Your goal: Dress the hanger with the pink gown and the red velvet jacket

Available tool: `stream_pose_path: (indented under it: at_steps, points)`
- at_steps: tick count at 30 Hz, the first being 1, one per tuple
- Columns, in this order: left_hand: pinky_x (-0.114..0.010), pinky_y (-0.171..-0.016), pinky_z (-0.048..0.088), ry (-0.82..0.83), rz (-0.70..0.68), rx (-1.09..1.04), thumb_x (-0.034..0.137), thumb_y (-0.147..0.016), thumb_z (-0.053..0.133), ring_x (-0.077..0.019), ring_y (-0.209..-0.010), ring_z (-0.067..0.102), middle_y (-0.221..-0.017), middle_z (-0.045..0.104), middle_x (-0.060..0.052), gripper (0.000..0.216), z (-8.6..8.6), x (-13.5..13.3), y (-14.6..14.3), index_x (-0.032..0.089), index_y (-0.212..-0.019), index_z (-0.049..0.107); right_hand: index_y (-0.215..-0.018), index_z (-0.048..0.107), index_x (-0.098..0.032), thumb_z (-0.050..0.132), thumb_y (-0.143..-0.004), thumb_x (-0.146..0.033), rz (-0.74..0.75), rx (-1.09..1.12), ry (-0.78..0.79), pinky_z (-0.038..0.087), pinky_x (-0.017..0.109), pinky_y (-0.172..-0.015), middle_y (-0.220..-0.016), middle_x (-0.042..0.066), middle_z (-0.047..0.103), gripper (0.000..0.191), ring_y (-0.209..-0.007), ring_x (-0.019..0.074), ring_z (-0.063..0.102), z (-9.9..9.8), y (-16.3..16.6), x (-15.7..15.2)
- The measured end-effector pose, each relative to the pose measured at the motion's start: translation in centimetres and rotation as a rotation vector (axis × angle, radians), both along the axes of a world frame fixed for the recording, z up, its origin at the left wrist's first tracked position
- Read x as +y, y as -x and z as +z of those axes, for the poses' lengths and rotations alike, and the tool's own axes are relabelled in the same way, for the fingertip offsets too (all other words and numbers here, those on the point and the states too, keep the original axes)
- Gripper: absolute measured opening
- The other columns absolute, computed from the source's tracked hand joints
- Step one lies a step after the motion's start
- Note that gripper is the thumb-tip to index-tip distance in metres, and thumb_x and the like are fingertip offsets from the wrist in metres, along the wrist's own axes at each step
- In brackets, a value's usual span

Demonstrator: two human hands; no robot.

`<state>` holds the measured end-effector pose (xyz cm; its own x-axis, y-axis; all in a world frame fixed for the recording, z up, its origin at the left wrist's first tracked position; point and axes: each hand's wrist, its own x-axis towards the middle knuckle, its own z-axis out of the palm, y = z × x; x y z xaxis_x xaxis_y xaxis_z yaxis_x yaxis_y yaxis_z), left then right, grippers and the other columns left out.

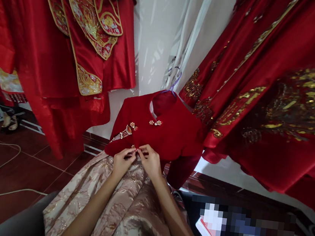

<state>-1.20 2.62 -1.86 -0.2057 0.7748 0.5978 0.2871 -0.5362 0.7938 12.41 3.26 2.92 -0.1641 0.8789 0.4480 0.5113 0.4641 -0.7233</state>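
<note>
A red dress [166,142] with a velvety top and a pinkish-gold brocade skirt [125,190] hangs in front of me on a purple hanger [174,85]. My left hand [123,163] and my right hand [150,161] meet at the front of its waist. Thumb and fingers of each are pinched together on a small beaded fastening [137,150]; its exact form is hard to make out. A jewelled brooch with bead strands [127,131] sits on the chest at left. Beaded flower buttons [155,123] close the neckline.
Red embroidered garments [125,52] hang at left, and red sequined gowns [251,99] at right, close beside the dress. A white cable [17,162] loops over the tiled floor. Dark high-heeled shoes [10,123] stand at far left. A pixelated patch covers the lower right.
</note>
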Motion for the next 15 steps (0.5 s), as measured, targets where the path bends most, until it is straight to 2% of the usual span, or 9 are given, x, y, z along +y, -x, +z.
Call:
stream_pose_path:
  at_steps: [7, 11, 15]
  points:
    - [-0.028, -0.071, 0.057, 0.009, -0.019, 0.039, 0.020, -0.077, 0.058, -0.0132, -0.077, 0.066, -0.088, 0.069, -0.004, 0.020, 0.0, 0.1, 0.1, 0.019, -0.094, 0.066, -0.094, 0.057, -0.020, 0.052, -0.082, -0.024, 0.036, 0.011, -0.005, 0.051, 0.023, -0.063, -0.090, 0.004, 0.063, 0.014, -0.074, 0.0129, 0.063, 0.1, -0.1, 0.3]
    - [-0.025, -0.065, 0.056, -0.006, 0.052, -0.024, 0.014, -0.071, 0.058, -0.0115, -0.074, 0.063, -0.085, 0.064, -0.002, 0.027, -0.1, 0.1, -0.1, 0.017, -0.098, 0.057, -0.103, 0.058, -0.019, 0.064, -0.073, -0.025, 0.079, -0.071, 0.046, 0.051, 0.025, -0.066, -0.101, 0.006, 0.062, 0.030, -0.063, 0.0096, 0.061, 1.4, -1.9, 0.4]
    - [-0.024, -0.066, 0.055, -0.007, 0.044, -0.006, 0.014, -0.071, 0.058, -0.0109, -0.075, 0.061, -0.085, 0.061, -0.002, 0.024, -0.1, 0.1, -0.2, 0.017, -0.095, 0.055, -0.097, 0.061, -0.021, 0.062, -0.077, -0.029, 0.029, -0.083, 0.057, 0.050, 0.025, -0.065, -0.089, 0.003, 0.068, 0.022, -0.063, 0.0118, 0.063, 3.4, -4.0, 0.0]
